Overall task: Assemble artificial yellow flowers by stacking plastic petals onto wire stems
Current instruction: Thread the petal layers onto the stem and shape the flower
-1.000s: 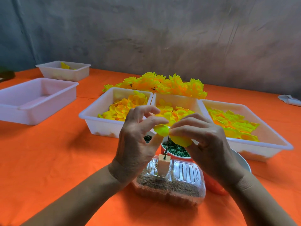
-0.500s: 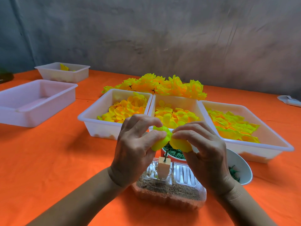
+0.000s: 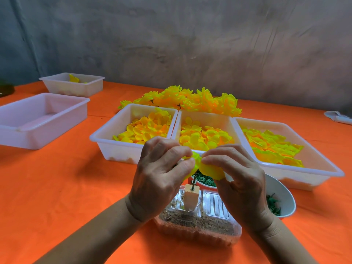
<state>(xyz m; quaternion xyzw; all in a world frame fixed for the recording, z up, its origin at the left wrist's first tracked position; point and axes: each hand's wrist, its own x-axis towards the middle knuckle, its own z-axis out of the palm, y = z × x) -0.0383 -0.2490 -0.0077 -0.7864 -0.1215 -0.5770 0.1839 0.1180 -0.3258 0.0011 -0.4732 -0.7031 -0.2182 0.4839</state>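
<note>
yellow plastic petals (image 3: pixel 207 168) sit bunched between our two hands, directly above the wire stem (image 3: pixel 194 182) that stands upright out of a small wooden block (image 3: pixel 190 199). our left hand (image 3: pixel 162 178) curls its thumb and forefinger around the left side of the petals, and our right hand (image 3: pixel 236 174) pinches the right side between thumb and fingertips; both are gripping the same petal cluster, with no gap showing between them.

the relation that matters is vertical: the stem's long axis runs straight up, and only a short dark stretch of it shows between the block and the underside of the petals. whether the wire tip is already through the petals' centre we cannot tell, since our fingers hide it. we judge the coming move to be a downward push along that axis, kept level so the wire is not bent sideways.

the block rises from a clear plastic container (image 3: pixel 198 223) holding sand on the orange worktop (image 3: pixel 57 197). both hands lie equally close to the stem, one on each side. behind them, three white trays (image 3: pixel 106 138) hold loose petals.
</note>
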